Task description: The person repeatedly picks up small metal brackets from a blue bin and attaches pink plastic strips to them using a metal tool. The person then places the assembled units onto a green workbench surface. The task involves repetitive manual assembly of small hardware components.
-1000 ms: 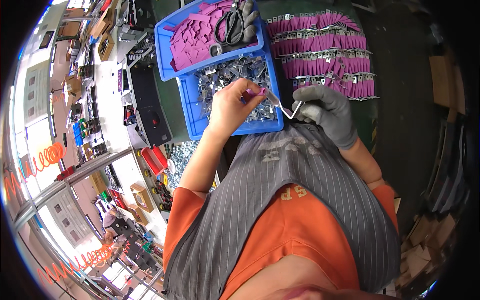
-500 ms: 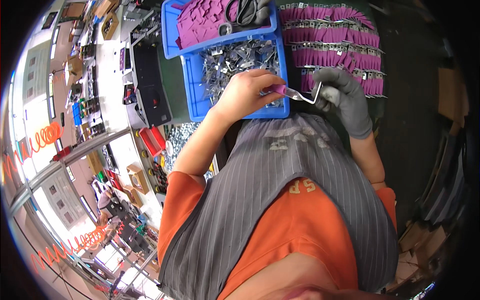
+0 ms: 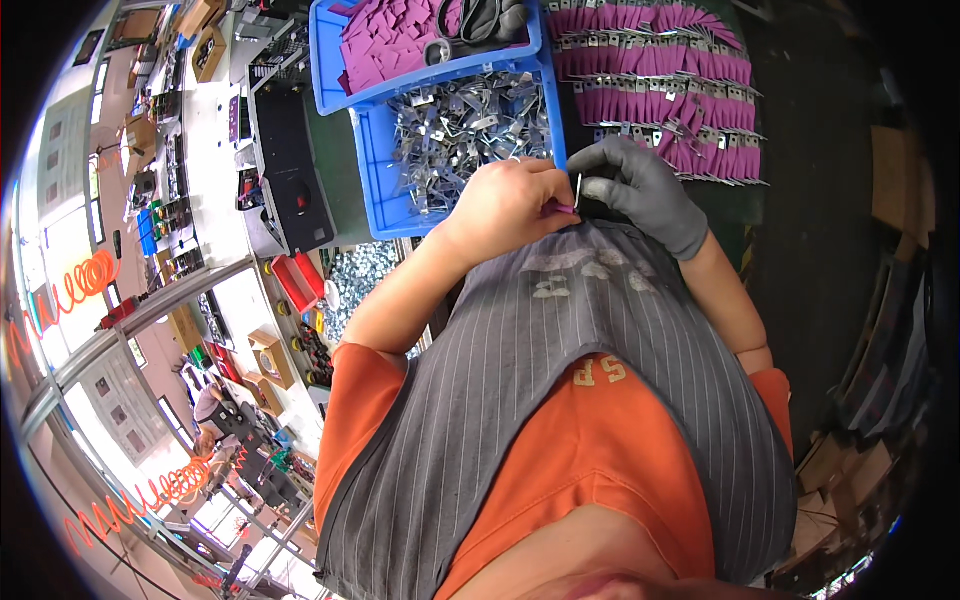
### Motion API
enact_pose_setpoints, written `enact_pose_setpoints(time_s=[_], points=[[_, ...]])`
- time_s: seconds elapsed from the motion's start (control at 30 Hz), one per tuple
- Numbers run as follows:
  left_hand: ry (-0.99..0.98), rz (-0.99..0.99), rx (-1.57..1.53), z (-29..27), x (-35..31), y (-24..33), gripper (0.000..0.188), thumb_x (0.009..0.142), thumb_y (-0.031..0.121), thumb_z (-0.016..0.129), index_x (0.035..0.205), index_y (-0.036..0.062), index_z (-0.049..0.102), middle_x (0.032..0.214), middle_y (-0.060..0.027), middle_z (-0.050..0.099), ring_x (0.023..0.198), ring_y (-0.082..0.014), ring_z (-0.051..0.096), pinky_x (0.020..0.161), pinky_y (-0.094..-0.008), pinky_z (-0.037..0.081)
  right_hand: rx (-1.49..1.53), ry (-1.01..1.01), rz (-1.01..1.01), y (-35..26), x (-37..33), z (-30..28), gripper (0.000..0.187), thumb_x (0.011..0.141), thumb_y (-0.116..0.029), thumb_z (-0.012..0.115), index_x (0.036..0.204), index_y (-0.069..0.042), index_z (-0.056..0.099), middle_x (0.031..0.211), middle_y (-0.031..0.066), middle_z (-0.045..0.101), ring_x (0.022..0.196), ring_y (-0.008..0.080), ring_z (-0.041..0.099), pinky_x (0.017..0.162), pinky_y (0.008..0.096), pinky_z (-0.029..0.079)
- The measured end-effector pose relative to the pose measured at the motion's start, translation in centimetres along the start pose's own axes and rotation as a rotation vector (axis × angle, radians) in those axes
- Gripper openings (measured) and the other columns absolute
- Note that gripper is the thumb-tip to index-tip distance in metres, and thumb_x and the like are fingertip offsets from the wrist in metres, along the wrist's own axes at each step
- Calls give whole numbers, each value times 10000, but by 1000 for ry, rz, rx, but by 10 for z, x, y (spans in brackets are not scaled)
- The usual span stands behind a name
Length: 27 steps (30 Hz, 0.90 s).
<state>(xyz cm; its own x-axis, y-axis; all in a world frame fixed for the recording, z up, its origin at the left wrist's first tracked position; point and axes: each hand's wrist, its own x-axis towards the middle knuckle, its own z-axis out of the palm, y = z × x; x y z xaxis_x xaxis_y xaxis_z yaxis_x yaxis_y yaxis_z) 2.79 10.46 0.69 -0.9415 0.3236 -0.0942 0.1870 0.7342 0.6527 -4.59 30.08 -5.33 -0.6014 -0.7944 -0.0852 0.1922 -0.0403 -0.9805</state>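
My bare left hand (image 3: 508, 205) is closed on a small purple sleeve (image 3: 560, 209), mostly hidden by the fingers. My right hand (image 3: 645, 195), in a grey glove, pinches a bent metal bracket (image 3: 578, 190) seen nearly edge-on. Both hands are close together in front of my apron, by the near right corner of a blue bin (image 3: 385, 222) of loose metal brackets (image 3: 470, 130). How far the sleeve covers the bracket is hidden.
Behind that bin, a second blue bin (image 3: 325, 75) holds flat purple sleeves (image 3: 390, 45) and dark gloves (image 3: 490, 22). Rows of brackets in purple sleeves (image 3: 660, 103) lie at the right. A black panel (image 3: 290, 170) and red tray (image 3: 298, 282) are left.
My right hand has moved left and closer to my left hand, with the bracket turned edge-on. The gap between the hands has shrunk. The bins sit slightly further left in view.
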Motion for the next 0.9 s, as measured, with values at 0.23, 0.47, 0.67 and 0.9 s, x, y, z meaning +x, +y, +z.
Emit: enact_pose_setpoints(time_s=[0.23, 0.47, 0.67, 0.9], points=[[275, -295, 76, -9, 0, -49, 338, 705, 203, 762, 1004, 132, 622, 1012, -75, 618, 908, -291, 613, 772, -382, 506, -443, 286, -17, 29, -8, -41, 230, 864, -136, 634, 1072, -41, 615, 889, 62, 634, 835, 120, 613, 764, 268, 498], [-48, -450, 355, 24, -14, -145, 299, 790, 269, 686, 1066, 160, 648, 1038, -58, 644, 943, -288, 636, 796, -404, 515, -524, 651, -22, 85, -20, -83, 289, 869, -113, 615, 1153, -59, 595, 941, 61, 656, 771, 126, 627, 707, 263, 504], [12, -262, 497, 61, 21, -157, 225, 779, 266, 675, 985, 177, 678, 975, -57, 634, 936, -291, 625, 773, -416, 518, -463, 441, 6, 73, -7, -45, 302, 859, -95, 618, 1158, -65, 594, 962, 54, 656, 816, 128, 628, 725, 262, 505], [136, -237, 171, 39, 16, -102, 138, 794, 260, 693, 843, 132, 713, 800, -45, 654, 710, -209, 627, 636, -342, 508, -449, 277, -102, 43, 3, -4, 343, 839, -113, 637, 1175, -68, 587, 986, 77, 643, 855, 161, 620, 756, 274, 504]])
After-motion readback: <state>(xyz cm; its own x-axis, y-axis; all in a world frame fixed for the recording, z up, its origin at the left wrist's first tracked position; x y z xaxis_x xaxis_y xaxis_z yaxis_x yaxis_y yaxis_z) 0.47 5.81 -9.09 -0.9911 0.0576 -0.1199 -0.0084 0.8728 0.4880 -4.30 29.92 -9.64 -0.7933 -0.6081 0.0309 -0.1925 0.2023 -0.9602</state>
